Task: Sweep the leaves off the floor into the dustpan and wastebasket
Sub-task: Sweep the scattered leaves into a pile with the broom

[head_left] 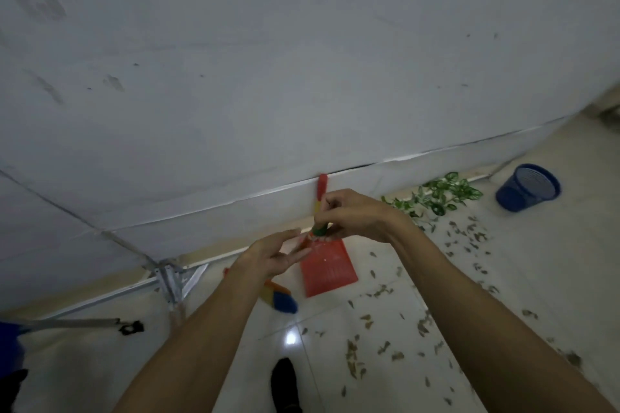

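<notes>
A red dustpan (330, 266) stands on the pale tiled floor against the white wall. A red, yellow and green handle (322, 184) rises from its top, and my right hand (352, 214) is shut on that handle. My left hand (273, 255) hovers just left of the handle with its fingers apart and nothing in it. A small broom head (281, 299) with blue, yellow and orange bristles lies on the floor under my left forearm, its handle hidden. Several dry leaves (355, 350) are scattered to the right. A blue wastebasket (527, 187) stands at the far right.
A green leafy vine (443, 193) lies along the wall base between dustpan and wastebasket. Metal stand legs (167, 278) spread over the floor at the left. My black shoe (285, 382) is at the bottom centre. A blue object (10, 342) shows at the left edge.
</notes>
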`<state>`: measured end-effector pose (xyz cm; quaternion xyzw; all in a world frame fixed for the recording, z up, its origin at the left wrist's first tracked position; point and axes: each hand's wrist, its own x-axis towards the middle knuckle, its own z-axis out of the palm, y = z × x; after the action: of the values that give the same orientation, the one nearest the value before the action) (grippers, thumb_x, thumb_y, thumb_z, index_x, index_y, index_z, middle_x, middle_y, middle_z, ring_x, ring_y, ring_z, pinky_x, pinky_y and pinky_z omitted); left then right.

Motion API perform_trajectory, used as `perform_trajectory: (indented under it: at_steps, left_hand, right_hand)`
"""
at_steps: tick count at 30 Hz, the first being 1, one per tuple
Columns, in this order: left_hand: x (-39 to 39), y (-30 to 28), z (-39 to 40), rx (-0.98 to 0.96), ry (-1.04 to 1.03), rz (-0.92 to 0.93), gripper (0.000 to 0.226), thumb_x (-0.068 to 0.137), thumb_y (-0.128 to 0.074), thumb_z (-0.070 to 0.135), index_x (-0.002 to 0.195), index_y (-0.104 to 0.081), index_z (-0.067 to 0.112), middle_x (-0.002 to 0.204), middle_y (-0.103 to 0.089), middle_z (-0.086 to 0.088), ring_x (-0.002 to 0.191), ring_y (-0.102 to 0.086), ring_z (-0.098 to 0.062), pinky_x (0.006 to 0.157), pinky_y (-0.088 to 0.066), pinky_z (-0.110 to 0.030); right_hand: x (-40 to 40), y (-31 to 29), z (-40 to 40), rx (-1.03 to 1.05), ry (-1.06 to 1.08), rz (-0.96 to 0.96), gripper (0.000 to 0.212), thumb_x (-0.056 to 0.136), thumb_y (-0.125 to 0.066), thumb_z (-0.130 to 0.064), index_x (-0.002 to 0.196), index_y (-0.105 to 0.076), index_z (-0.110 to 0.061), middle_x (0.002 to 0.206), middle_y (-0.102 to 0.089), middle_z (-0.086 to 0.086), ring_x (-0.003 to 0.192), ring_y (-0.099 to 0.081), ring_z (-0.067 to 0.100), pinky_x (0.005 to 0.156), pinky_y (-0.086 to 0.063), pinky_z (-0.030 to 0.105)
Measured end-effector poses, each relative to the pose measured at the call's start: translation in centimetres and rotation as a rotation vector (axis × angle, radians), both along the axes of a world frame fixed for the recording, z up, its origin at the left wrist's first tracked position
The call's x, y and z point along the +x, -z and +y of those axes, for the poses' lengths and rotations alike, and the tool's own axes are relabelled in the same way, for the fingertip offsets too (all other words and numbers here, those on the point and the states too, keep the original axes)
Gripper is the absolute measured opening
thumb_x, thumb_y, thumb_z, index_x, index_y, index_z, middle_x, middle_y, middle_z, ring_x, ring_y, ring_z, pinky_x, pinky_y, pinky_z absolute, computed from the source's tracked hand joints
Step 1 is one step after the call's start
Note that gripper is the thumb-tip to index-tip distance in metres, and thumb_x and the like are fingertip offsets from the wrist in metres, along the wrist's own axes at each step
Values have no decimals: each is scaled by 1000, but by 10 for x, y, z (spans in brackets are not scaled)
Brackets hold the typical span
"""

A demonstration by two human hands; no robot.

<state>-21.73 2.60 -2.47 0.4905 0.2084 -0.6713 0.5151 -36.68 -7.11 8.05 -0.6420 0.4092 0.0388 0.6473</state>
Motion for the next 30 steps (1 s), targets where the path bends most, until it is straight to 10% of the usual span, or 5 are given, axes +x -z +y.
perform_trajectory:
  at_steps: [6, 9, 12, 18, 30]
  left_hand:
    - [-108, 40, 23, -20, 238, -77, 9, 96, -54, -8, 102, -57, -14, 69, -72, -24, 67, -72, -33, 52, -61, -36]
    - [-162, 45, 35, -45, 222, -87, 24, 98, -51, -8, 120, -53, -19, 99, -68, -27, 96, -68, -36, 83, -60, -40]
    - [-204, 34, 54, -63, 175, -84, 11, 100, -47, -10, 96, -57, -13, 117, -58, -27, 123, -55, -38, 113, -40, -43]
    - [-265, 41, 95, -90, 111, -24, 31, 98, -53, -5, 128, -50, -15, 116, -63, -32, 105, -66, -39, 74, -62, -41]
    - [-293, 49, 134, -92, 148, -2, 24, 96, -58, -2, 114, -57, -17, 111, -67, -30, 107, -67, -35, 86, -59, -41]
  right_hand:
    - [-108, 1, 29, 166, -57, 288, 19, 89, -65, 1, 76, -55, -8, 83, -63, 14, 86, -68, 28, 91, -60, 42]
    - [-149, 15, 50, 135, -102, 410, 23, 94, -63, -3, 75, -52, -9, 76, -58, 13, 84, -67, 28, 92, -59, 42]
    - [-185, 20, 70, 131, -115, 441, 15, 100, -62, -14, 91, -54, -4, 96, -63, 19, 74, -60, 25, 80, -58, 32]
    - [-247, 26, 92, 177, -152, 533, 31, 102, -59, -19, 126, -62, 0, 95, -71, 12, 58, -59, 13, 59, -56, 23]
    - [-271, 47, 133, -60, -204, 582, 34, 99, -62, -24, 115, -69, 5, 76, -57, 9, 44, -35, 13, 41, -29, 19]
